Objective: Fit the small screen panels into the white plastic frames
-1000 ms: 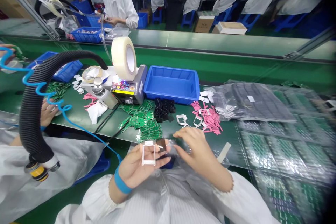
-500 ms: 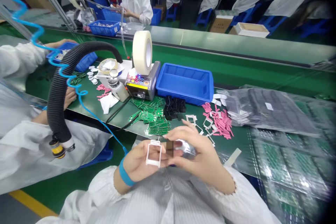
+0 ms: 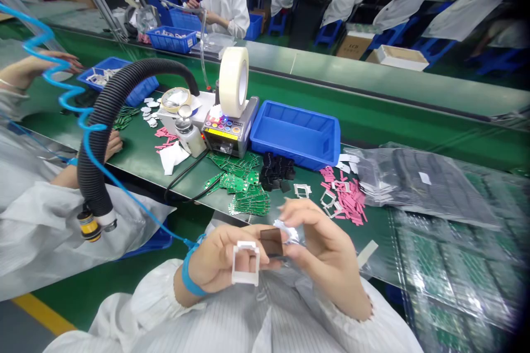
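Head | left hand (image 3: 215, 265): white plastic frame (image 3: 245, 280) | right hand (image 3: 327, 248): dark square (image 3: 271, 241)

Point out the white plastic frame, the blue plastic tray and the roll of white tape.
white plastic frame (image 3: 247, 245), head view, on its top bar
blue plastic tray (image 3: 290, 159), head view, on its front wall
roll of white tape (image 3: 226, 83), head view, on its outer wrap

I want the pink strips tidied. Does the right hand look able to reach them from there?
Probably yes. The right hand sits just below the pink strips, with only green mat between. It pinches a shiny film, though, and would likely have to put that down first.
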{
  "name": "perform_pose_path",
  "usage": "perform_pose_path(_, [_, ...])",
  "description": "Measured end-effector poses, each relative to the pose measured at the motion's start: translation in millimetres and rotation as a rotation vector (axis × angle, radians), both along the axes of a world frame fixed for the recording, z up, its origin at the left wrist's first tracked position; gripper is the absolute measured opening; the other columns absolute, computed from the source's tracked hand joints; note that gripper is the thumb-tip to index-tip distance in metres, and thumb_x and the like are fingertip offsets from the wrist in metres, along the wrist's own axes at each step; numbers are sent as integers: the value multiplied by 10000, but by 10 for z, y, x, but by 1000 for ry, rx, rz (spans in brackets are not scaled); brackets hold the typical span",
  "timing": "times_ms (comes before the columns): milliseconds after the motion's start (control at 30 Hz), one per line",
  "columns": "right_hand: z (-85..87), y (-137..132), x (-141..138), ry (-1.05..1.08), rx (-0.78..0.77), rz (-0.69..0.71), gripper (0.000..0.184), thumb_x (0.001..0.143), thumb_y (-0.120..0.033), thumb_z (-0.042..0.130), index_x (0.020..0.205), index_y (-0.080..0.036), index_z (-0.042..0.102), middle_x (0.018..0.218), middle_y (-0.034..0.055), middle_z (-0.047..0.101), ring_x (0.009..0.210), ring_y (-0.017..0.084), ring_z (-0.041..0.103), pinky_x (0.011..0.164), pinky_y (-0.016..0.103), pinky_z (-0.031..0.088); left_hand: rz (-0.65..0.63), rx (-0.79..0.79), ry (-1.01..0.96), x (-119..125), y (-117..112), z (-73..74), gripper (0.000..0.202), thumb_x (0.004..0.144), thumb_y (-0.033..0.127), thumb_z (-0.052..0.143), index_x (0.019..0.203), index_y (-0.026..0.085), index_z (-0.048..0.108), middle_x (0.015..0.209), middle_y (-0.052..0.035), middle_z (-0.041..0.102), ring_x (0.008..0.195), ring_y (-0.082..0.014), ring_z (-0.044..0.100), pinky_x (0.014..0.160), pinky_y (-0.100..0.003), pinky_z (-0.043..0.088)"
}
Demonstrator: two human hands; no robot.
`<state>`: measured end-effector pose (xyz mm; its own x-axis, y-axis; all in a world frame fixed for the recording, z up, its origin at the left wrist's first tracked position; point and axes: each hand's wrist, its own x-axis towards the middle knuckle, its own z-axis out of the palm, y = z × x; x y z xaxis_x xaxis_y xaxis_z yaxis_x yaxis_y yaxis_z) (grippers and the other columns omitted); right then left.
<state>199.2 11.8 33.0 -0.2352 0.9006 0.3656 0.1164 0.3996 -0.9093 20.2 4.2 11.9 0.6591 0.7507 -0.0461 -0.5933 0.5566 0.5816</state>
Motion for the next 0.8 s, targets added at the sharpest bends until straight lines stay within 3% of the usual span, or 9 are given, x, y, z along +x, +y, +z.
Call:
perform_pose_path(33, [34, -5, 1, -96, 67, -74, 55, 860, -291, 583, 893, -248, 578, 833, 23, 589, 823, 173, 569, 707, 332, 477, 10, 55, 60, -9, -3, 11, 329, 697, 468, 679, 823, 174, 756, 1243, -133, 584, 1028, -264, 603, 895, -387, 471])
perform_pose_path(100, [86, -17, -9, -283, 162, -165, 78, 859, -185, 553, 796, -231, 556, 721, 1, 563, 707, 157, 545, 679, 336, 442, 39, 163, 187, -33, -14, 18, 304, 736, 451, 646, 864, 199, 758, 1273, -130, 561, 1056, -275, 589, 908, -392, 456])
perform_pose_path(300, [119, -51, -31, -471, 244, -245, 125, 865, -163, 522, 761, -230, 509, 666, -22, 565, 659, 160, 553, 809, 418, 375, 61, 386, 324, -76, -38, 11, 350, 756, 470, 608, 978, 231, 735, 1322, -130, 513, 1165, -309, 509, 928, -391, 423])
perform_pose_path(433, [110, -56, -19, -478, 234, -239, 118, 869, -159, 518, 772, -225, 512, 682, -25, 553, 666, 150, 544, 850, 422, 359, 79, 408, 321, -51, -23, 23, 325, 768, 436, 610, 991, 233, 732, 1329, -130, 508, 1195, -322, 478, 984, -426, 370])
perform_pose_path(633, [78, -44, -29, -474, 227, -243, 128, 876, -152, 503, 762, -210, 513, 697, -10, 543, 696, 152, 516, 759, 374, 373, 84, 432, 403, -64, 4, 43, 350, 757, 468, 607, 959, 217, 745, 1303, -139, 540, 1172, -314, 507, 1005, -413, 349])
perform_pose_path(800, [-11, 2, -47, -535, 212, -224, 127, 877, -137, 468, 781, -210, 507, 723, -3, 535, 728, 161, 500, 749, 360, 360, 85, 426, 456, -60, 6, -41, 344, 764, 462, 603, 943, 206, 748, 1296, -137, 547, 1229, -312, 460, 1042, -396, 304])
